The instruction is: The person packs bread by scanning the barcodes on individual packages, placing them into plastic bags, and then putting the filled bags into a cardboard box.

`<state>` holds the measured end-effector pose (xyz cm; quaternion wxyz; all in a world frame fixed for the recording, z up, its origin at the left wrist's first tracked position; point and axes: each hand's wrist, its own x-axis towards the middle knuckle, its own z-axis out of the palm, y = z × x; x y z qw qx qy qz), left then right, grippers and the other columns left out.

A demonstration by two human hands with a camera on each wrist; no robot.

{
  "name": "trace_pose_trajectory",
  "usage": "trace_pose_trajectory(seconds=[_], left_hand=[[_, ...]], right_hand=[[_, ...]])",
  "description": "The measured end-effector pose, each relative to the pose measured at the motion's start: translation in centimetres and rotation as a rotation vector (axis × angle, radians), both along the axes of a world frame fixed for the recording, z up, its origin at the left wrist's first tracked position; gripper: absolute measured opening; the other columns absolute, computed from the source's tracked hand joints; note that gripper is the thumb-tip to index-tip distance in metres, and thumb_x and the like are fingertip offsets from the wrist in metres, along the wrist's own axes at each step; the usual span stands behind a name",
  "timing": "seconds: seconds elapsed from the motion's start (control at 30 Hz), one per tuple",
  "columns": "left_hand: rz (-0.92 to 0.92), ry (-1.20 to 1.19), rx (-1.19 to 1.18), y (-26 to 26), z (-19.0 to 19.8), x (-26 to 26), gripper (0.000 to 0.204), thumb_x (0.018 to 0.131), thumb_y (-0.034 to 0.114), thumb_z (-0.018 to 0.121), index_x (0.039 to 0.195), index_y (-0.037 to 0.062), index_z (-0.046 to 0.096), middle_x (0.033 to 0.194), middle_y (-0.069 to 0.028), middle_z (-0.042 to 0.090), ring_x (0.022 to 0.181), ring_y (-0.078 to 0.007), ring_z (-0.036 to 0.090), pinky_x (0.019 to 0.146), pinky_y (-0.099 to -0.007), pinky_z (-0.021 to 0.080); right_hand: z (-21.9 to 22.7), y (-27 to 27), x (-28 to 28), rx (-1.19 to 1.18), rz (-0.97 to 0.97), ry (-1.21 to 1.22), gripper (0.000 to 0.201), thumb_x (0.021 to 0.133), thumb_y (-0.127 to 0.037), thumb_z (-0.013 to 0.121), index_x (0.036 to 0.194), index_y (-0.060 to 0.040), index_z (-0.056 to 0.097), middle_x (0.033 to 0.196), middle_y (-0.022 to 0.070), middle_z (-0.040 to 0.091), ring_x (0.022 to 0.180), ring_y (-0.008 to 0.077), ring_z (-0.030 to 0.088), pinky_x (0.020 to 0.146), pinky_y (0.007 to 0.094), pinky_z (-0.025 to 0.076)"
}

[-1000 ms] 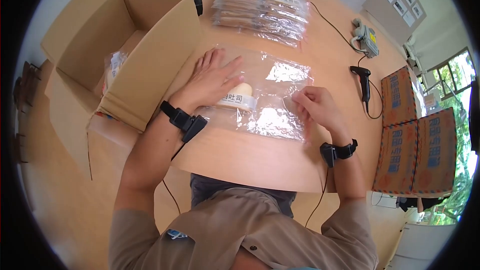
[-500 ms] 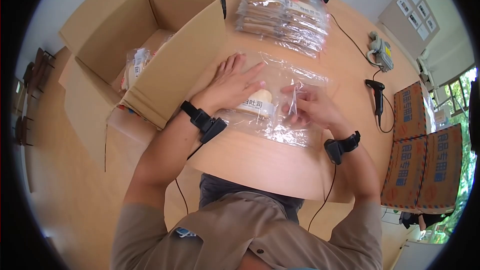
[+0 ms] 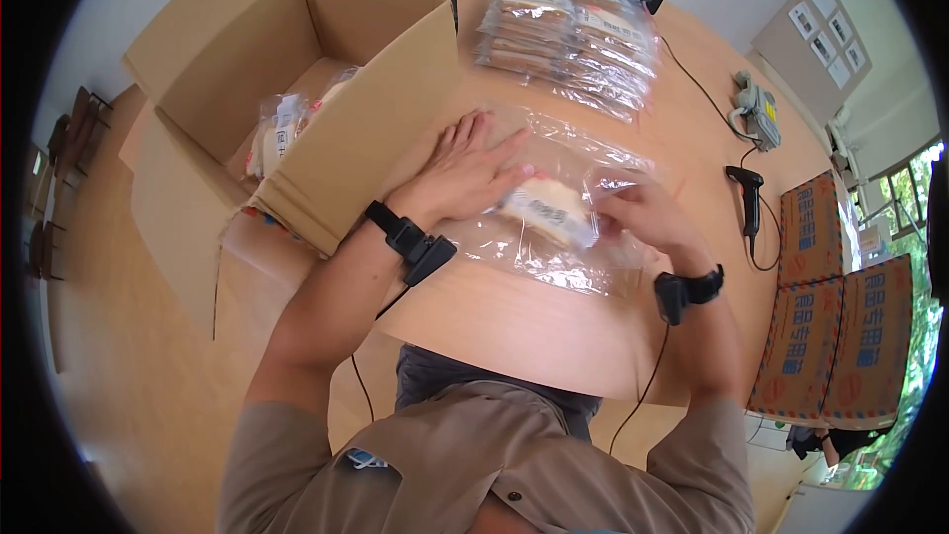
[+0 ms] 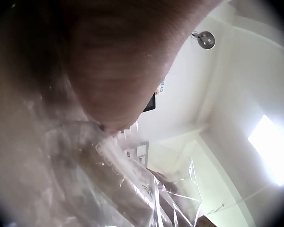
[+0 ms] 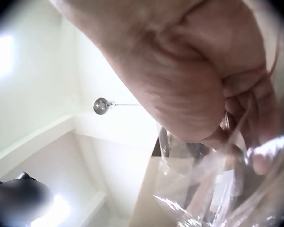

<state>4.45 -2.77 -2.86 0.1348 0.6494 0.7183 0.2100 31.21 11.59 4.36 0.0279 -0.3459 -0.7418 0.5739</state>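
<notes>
Head view. A clear plastic bag (image 3: 554, 222) is laid flat on the wooden table (image 3: 514, 321), just right of the open cardboard box (image 3: 287, 89). Inside the bag a packaged bread slice (image 3: 547, 209) with a printed label is seen, lying near the bag's middle. The left hand (image 3: 463, 170) is spread flat, fingers straight, and is pressed on the bag's left part, beside the bread. The right hand (image 3: 645, 218) is placed at the bag's right part, on the far side of the bread from the box, with fingers curled into the film; the film is judged to be pinched there. Further bagged bread (image 3: 282, 129) is seen inside the box. Beyond the bag, away from the person, a stack of filled bags (image 3: 573, 35) is laid, and a barcode scanner (image 3: 746, 200) rests farther right of the bag.

Left wrist view. The left palm (image 4: 118, 61) is shown close up against crinkled film (image 4: 132, 184); nothing is gripped.

Right wrist view. The curled right-hand fingers (image 5: 248, 94) are shown gathering clear film (image 5: 213, 189).

Handling. The bag is judged light, limp and slippery; the bread soft and easily crushed. Hold is best taken at the film's edge, with the slice supported flat and not squeezed.
</notes>
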Motion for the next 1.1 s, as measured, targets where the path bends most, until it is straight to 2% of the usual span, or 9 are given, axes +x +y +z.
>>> trace_pose_trajectory(seconds=[0.17, 0.4, 0.57, 0.63, 0.7, 0.8, 0.83, 0.9, 1.1], left_hand=[[-0.009, 0.050, -0.008, -0.2, -0.1, 0.2, 0.071, 0.111, 0.056, 0.053, 0.172, 0.0234, 0.037, 0.175, -0.0356, 0.020, 0.163, -0.0555, 0.013, 0.131, -0.0636, 0.014], [-0.022, 0.061, 0.080, -0.5, 0.7, 0.4, 0.076, 0.102, 0.047, 0.070, 0.168, 0.0193, 0.045, 0.172, -0.0354, 0.025, 0.161, -0.0566, 0.016, 0.130, -0.0655, 0.019], [-0.169, 0.090, 0.112, -1.0, 2.5, 0.9, 0.087, 0.087, 0.054, 0.084, 0.161, 0.0195, 0.056, 0.168, -0.0320, 0.035, 0.160, -0.0548, 0.021, 0.129, -0.0653, 0.020], [-0.158, 0.099, 0.117, -0.9, 1.5, 0.9, 0.090, 0.085, 0.055, 0.085, 0.161, 0.0197, 0.055, 0.168, -0.0309, 0.035, 0.160, -0.0546, 0.021, 0.130, -0.0653, 0.019], [-0.141, 0.112, 0.121, -0.9, 1.1, 0.7, 0.092, 0.083, 0.056, 0.086, 0.162, 0.0199, 0.055, 0.168, -0.0298, 0.036, 0.160, -0.0544, 0.021, 0.130, -0.0654, 0.019], [-0.111, 0.054, 0.083, -0.9, 0.9, 0.3, 0.094, 0.083, 0.056, 0.085, 0.162, 0.0160, 0.053, 0.167, -0.0293, 0.039, 0.160, -0.0559, 0.020, 0.130, -0.0651, 0.018], [-0.130, 0.021, 0.141, -0.7, 0.2, 0.1, 0.091, 0.082, 0.057, 0.085, 0.158, 0.0153, 0.058, 0.165, -0.0295, 0.040, 0.159, -0.0554, 0.023, 0.130, -0.0648, 0.018], [-0.150, -0.009, 0.201, -0.3, -0.9, -0.4, 0.088, 0.081, 0.059, 0.085, 0.154, 0.0145, 0.062, 0.163, -0.0296, 0.042, 0.157, -0.0549, 0.026, 0.129, -0.0645, 0.019], [-0.160, -0.040, 0.296, -0.9, -0.3, -0.1, 0.087, 0.083, 0.057, 0.085, 0.150, 0.0055, 0.063, 0.162, -0.0277, 0.050, 0.153, -0.0483, 0.040, 0.129, -0.0551, 0.027]], right_hand=[[5.1, 4.1, 9.9, 0.070, -0.061, 0.081, 0.018, 0.108, -0.020, 0.069, 0.097, -0.0065, 0.064, 0.084, 0.0011, 0.068, 0.070, 0.0099, 0.069, 0.061, 0.0262, 0.057], [17.9, 3.3, 14.7, 0.563, -0.241, 0.257, 0.012, 0.107, -0.016, 0.065, 0.103, -0.0056, 0.061, 0.085, -0.0038, 0.062, 0.076, 0.0042, 0.058, 0.069, 0.0206, 0.046], [21.6, -0.1, 2.2, 0.630, -0.324, 0.664, 0.038, 0.107, -0.021, 0.069, 0.135, 0.0035, 0.065, 0.114, 0.0031, 0.069, 0.093, 0.0043, 0.063, 0.083, 0.0226, 0.049], [22.2, -0.2, -4.5, 0.479, 0.076, 0.725, 0.031, 0.106, -0.020, 0.069, 0.125, 0.0041, 0.070, 0.111, 0.0069, 0.075, 0.088, 0.0092, 0.070, 0.078, 0.0257, 0.056], [23.2, -4.8, -12.4, 0.204, 0.395, 0.699, 0.017, 0.110, -0.016, 0.067, 0.113, 0.0006, 0.065, 0.092, 0.0068, 0.073, 0.069, 0.0095, 0.068, 0.063, 0.0221, 0.059], [21.0, -9.6, -21.6, 0.289, 0.280, 0.615, 0.017, 0.108, -0.016, 0.066, 0.103, -0.0001, 0.068, 0.084, 0.0056, 0.072, 0.066, 0.0112, 0.069, 0.061, 0.0256, 0.059], [19.6, -8.4, -24.2, 0.217, 0.543, 0.605, 0.019, 0.107, -0.016, 0.067, 0.110, 0.0027, 0.070, 0.083, 0.0051, 0.072, 0.070, 0.0115, 0.070, 0.064, 0.0260, 0.059], [16.0, -9.9, -29.3, 0.329, 0.573, 0.545, 0.017, 0.098, -0.013, 0.071, 0.100, 0.0038, 0.073, 0.082, 0.0109, 0.078, 0.067, 0.0182, 0.077, 0.059, 0.0315, 0.060], [13.4, -12.6, -33.5, 0.621, 0.836, 0.079, 0.025, 0.097, -0.008, 0.067, 0.118, 0.0051, 0.071, 0.093, 0.0164, 0.079, 0.073, 0.0209, 0.078, 0.069, 0.0333, 0.064]])
